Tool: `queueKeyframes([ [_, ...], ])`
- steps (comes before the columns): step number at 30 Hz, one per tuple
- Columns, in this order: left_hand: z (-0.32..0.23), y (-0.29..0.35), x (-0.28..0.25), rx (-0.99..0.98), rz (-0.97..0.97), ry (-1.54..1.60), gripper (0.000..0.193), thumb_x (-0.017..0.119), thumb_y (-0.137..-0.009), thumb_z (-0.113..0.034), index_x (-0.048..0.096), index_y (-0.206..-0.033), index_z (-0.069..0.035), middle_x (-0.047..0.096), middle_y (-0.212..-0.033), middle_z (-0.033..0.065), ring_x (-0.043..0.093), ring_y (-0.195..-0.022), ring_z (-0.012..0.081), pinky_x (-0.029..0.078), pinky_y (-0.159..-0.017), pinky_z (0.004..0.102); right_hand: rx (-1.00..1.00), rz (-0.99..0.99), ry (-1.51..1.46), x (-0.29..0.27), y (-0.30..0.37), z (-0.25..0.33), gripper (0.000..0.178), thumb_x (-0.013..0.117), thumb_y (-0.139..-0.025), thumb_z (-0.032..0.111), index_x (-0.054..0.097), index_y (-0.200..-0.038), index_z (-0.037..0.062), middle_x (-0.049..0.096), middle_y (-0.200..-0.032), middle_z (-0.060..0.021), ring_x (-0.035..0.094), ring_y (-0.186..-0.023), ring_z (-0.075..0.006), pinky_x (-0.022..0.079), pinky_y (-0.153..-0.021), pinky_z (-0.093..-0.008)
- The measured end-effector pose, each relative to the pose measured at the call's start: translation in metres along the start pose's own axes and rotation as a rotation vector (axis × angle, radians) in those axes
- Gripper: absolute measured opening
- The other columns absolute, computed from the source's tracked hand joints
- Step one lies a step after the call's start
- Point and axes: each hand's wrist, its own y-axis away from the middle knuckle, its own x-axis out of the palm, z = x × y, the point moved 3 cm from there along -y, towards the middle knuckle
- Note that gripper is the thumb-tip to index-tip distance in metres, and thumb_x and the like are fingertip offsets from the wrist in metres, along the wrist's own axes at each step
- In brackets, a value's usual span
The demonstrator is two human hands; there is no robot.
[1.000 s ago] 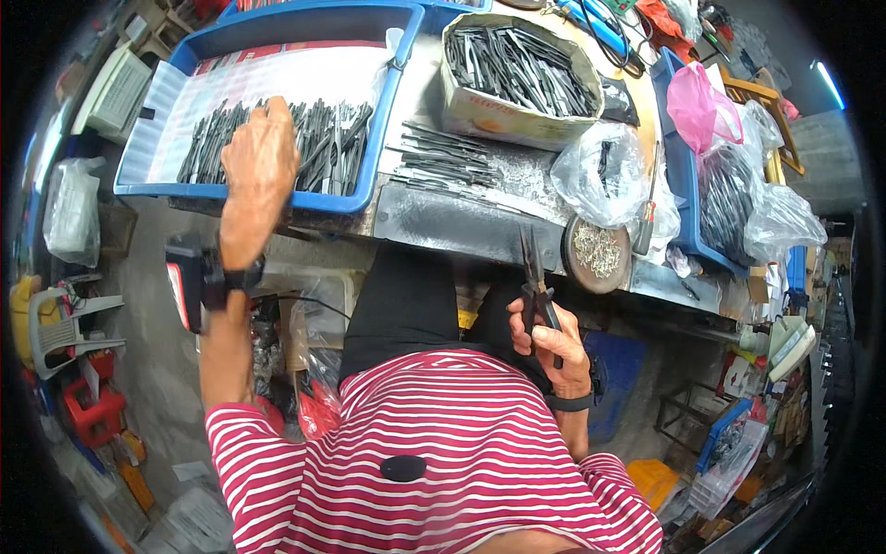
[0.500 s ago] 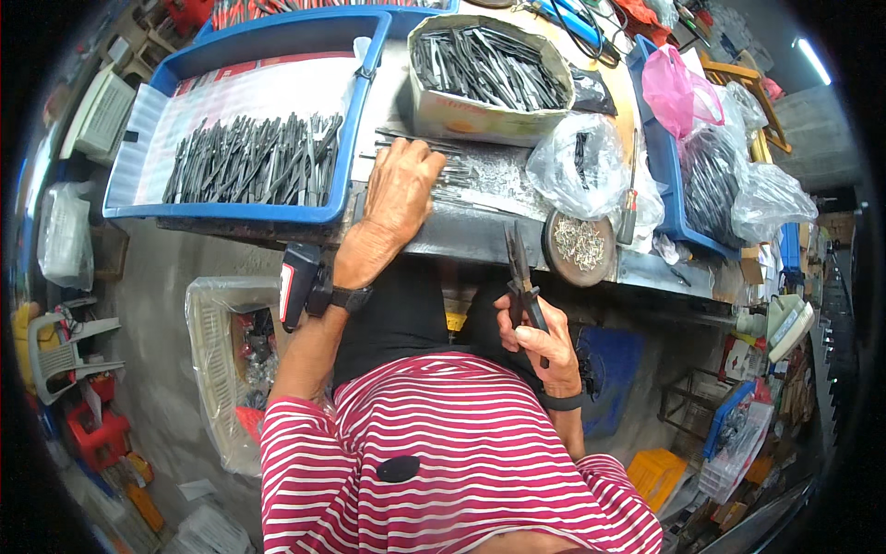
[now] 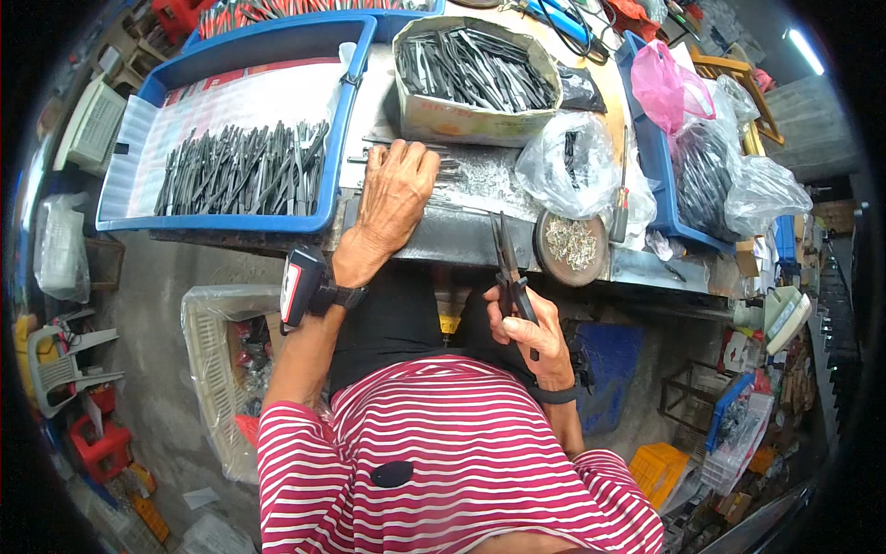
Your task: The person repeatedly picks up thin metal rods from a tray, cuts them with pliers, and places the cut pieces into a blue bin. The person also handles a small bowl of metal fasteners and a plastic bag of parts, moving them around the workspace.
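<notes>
Left hand (image 3: 392,198): fingers curled down over thin dark strips (image 3: 449,167) on the bench (image 3: 420,229), between blue tray (image 3: 221,222) and carton (image 3: 461,123); whether it grips any cannot be seen. Right hand (image 3: 535,332): wrapped around black pliers (image 3: 509,275), nose pointing away from the body, near a round dish (image 3: 544,263) of small metal bits.

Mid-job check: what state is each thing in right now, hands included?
Left hand: palm down over loose strips, fingertips hidden
Right hand: closed around pliers
Pliers: jaws seem slightly parted
Front-left blue tray: open, partly filled
Box: open, heaped with dark strips
Round dish: holding small silvery pieces
Screwdriver: lying down, in neither hand
Pink bag: crumpled
Light tube: lit
</notes>
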Motion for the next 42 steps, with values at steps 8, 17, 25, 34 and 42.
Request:
queueKeyframes([
  [8,0.004,-0.002,0.001,-0.067,-0.096,0.201,0.022,0.051,-0.072,0.009,0.05,-0.09,-0.002,0.05,-0.084,0.0137,0.051,-0.082,0.0293,0.039,-0.077,0.0391,-0.025,-0.009,0.046,0.003,-0.005,0.002,0.055,0.069,-0.074,0.027,0.05,-0.112,-0.0084,0.055,-0.081,-0.0063,0.047,-0.065,-0.0108,0.038,-0.056,-0.0241],
  [17,-0.02,0.008,-0.023,-0.624,-0.033,1.304,0.009,0.047,-0.095,-0.008,0.051,-0.101,-0.002,0.044,-0.074,-0.0015,0.038,-0.061,0.0049,0.034,-0.053,0.0198,-0.134,-0.099,0.315,0.007,-0.006,0.014,0.05,0.07,-0.075,0.027,0.054,-0.11,-0.0046,0.054,-0.082,-0.0037,0.049,-0.068,-0.0085,0.039,-0.06,-0.0221],
  [25,-0.042,0.025,-0.033,-0.818,-0.013,1.809,0.015,0.056,-0.092,-0.014,0.056,-0.102,-0.002,0.053,-0.076,-0.0007,0.044,-0.06,0.004,0.036,-0.055,0.0171,-0.42,-0.27,0.728,0.018,-0.004,0.018,0.046,0.073,-0.075,0.018,0.054,-0.112,-0.0014,0.054,-0.084,-0.005,0.051,-0.072,-0.0123,0.043,-0.068,-0.0262],
  [34,-0.051,0.038,-0.033,-0.864,-0.1,1.932,0.015,0.063,-0.087,-0.01,0.06,-0.098,0.0,0.057,-0.078,-0.0015,0.048,-0.063,0.0041,0.039,-0.058,0.0183,-0.742,-0.38,1.101,0.025,-0.006,0.016,0.055,0.075,-0.065,0.008,0.049,-0.113,-0.0023,0.052,-0.086,-0.0175,0.054,-0.074,-0.0344,0.044,-0.067,-0.0392],
  [42,-0.051,0.048,-0.025,-0.913,-0.113,2.057,0.016,0.063,-0.086,-0.009,0.059,-0.098,0.0,0.058,-0.077,0.0,0.049,-0.06,0.0045,0.038,-0.052,0.0188,-0.82,-0.397,1.186,0.024,-0.007,0.013,0.055,0.075,-0.063,0.005,0.049,-0.112,-0.0027,0.052,-0.085,-0.0181,0.054,-0.073,-0.0352,0.044,-0.065,-0.0396],
])
